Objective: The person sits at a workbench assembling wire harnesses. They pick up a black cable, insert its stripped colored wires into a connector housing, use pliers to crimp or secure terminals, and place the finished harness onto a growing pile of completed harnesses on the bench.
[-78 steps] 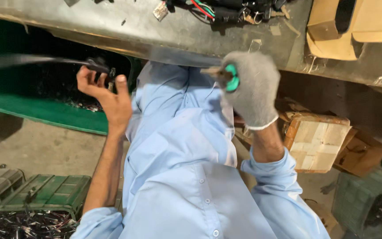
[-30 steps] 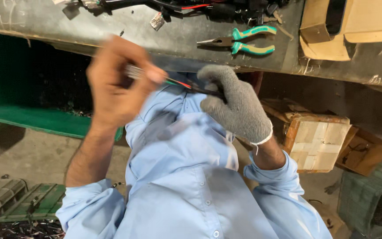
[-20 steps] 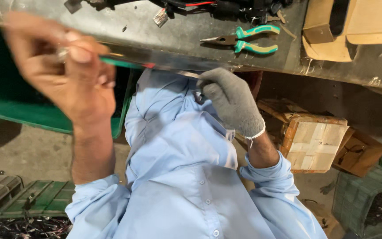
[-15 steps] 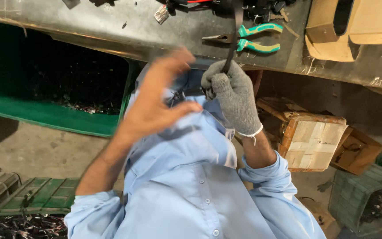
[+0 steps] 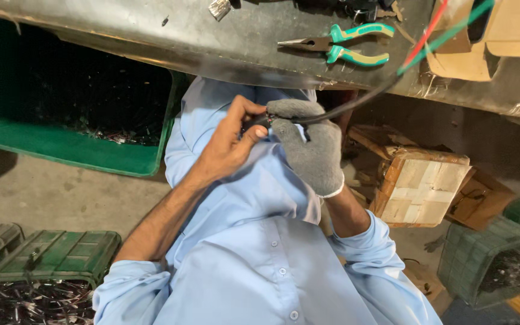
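1. At centre frame, our bare left hand [image 5: 230, 141] pinches the near end of a black cable [image 5: 338, 108], fingers closed narrow on it, so the tip sits steady at chest height.
2. Our gloved right hand [image 5: 311, 144] wraps tight round the same cable just beside, the glove guarding the palm.
3. The cable runs to the upper right, where red and green wires [image 5: 446, 33] fan out above the workbench [image 5: 151, 30].
4. Green-handled pliers [image 5: 338, 47] lie on the bench at upper centre, within reach.
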`<state>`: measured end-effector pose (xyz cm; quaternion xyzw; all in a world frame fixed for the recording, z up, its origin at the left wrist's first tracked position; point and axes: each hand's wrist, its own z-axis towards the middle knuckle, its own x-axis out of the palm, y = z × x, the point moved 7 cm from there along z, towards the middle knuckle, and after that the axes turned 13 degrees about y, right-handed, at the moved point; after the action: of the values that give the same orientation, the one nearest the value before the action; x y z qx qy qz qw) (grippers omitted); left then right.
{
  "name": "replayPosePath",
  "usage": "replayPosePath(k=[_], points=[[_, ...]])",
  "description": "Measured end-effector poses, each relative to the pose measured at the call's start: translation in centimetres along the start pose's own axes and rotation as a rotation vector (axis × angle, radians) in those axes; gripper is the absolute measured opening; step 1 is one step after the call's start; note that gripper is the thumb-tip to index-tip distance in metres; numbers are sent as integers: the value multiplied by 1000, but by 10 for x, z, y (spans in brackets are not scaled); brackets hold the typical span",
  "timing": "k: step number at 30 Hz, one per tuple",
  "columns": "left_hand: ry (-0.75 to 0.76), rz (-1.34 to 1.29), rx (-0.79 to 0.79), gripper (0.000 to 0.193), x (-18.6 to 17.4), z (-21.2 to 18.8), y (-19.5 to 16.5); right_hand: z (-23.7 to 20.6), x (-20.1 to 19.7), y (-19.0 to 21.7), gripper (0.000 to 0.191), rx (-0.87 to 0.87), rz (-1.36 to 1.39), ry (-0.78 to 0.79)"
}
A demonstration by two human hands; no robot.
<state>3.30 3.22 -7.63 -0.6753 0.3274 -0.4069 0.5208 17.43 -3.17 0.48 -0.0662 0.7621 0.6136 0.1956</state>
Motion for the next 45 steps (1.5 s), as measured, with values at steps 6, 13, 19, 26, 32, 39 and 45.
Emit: replayPosePath(k=[6,13,19,26,32,39,45], points=[[100,114,83,33,6,2,-9,-3,-7,7,32,-212,51,-132],[283,-148,50,29,9,16,-10,-15,-6,-9,28,13,3,-27],[221,179,27,31,19,14,-13,-22,0,-45,21,229,178,-148],[232,-110,-99,31,19,18,7,-2,9,-71,24,190,273,46],[8,725,100,34,26,3,-18,-3,8,-73,16,263,112,112],[-3,818,230,43,6,18,-55,13,-8,-26,22,211,283,61],[30,502,224,48,-28,26,-92,32,-63,44,50,-274,-838,-222]])
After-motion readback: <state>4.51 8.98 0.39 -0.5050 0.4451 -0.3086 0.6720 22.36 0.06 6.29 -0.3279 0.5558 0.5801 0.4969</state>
